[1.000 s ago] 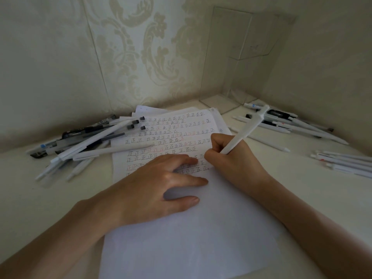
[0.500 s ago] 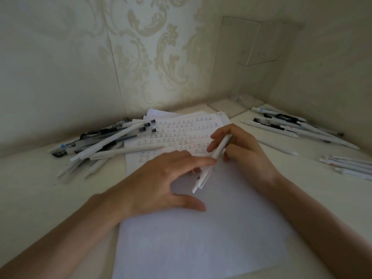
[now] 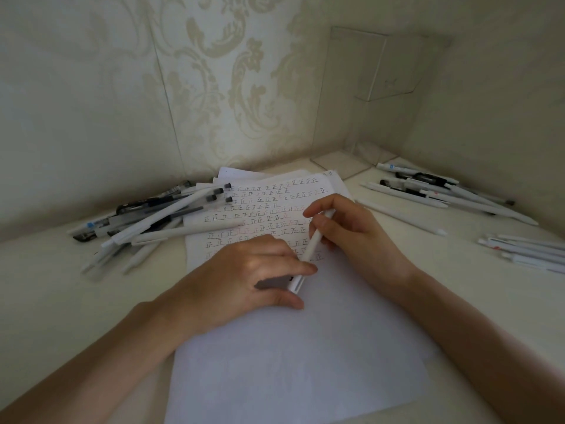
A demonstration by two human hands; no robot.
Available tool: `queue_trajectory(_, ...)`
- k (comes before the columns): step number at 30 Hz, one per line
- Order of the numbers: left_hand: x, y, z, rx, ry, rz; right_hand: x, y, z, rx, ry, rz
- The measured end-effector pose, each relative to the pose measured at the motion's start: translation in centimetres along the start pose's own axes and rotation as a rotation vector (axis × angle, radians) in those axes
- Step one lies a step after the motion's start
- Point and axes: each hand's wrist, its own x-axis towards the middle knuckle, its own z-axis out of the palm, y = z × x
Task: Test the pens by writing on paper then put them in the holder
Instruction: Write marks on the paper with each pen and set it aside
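Observation:
A white pen (image 3: pixel 312 247) lies slanted above the paper (image 3: pixel 299 356), its near end pointing at me. My right hand (image 3: pixel 351 234) grips its upper part. My left hand (image 3: pixel 244 276) rests on the sheet, index fingertip touching the pen's lower end near the clip. The top half of the paper carries rows of handwritten marks; the bottom half is blank. A clear acrylic holder (image 3: pixel 376 96) stands in the far right corner against the wall, with no pens visible in it.
A pile of several white and dark pens (image 3: pixel 146 221) lies left of the paper. Several more pens (image 3: pixel 440 191) lie at the back right, and another small group of pens (image 3: pixel 526 249) at the right edge. Patterned walls close in behind and on the right.
My right hand stopped writing and swung the pen round so its far end now points at me. My left index finger has moved onto the pen's near end.

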Motion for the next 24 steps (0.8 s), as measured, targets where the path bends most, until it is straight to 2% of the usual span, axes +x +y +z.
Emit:
queue_trajectory(4, 0.1, -0.1, 0.0, 0.093, 0.049, 0.034, 0.2, -0.2, -0.1, -0.036, 0.019, -0.028)
queue_trajectory(7, 0.4, -0.2, -0.9, 0.157, 0.172, -0.103, 0.4, -0.2, -1.0, -0.141, 0.117, 0.002)
queue_trajectory(10, 0.1, -1.2, -2.1, 0.320, 0.383, -0.356, 0.7, 0.6, -2.9, -0.577, 0.317, 0.011)
queue_trajectory(12, -0.3, -2.0, -2.8, 0.442, 0.439, -0.495, 1.0, 1.3, -4.0, -0.881, 0.387, 0.014)
queue_trajectory(14, -0.8, -2.6, -3.2, 0.549, 0.440, -0.588, 1.1, 1.7, -4.5, -1.058, 0.380, 0.131)
queue_trajectory(18, -1.2, -3.1, -2.9, 0.706, 0.408, -0.729, 0.8, 2.0, -4.5, -1.254, 0.319, 0.394)
queue_trajectory(21, -0.9, -2.7, -2.5, 0.700, 0.396, -0.680, 0.9, 2.7, -4.9, -1.292, 0.346, 0.400)
queue_trajectory(24, -0.3, -1.6, -1.8, 0.485, 0.297, -0.456, 1.2, 3.1, -5.4, -1.263, 0.398, 0.348)
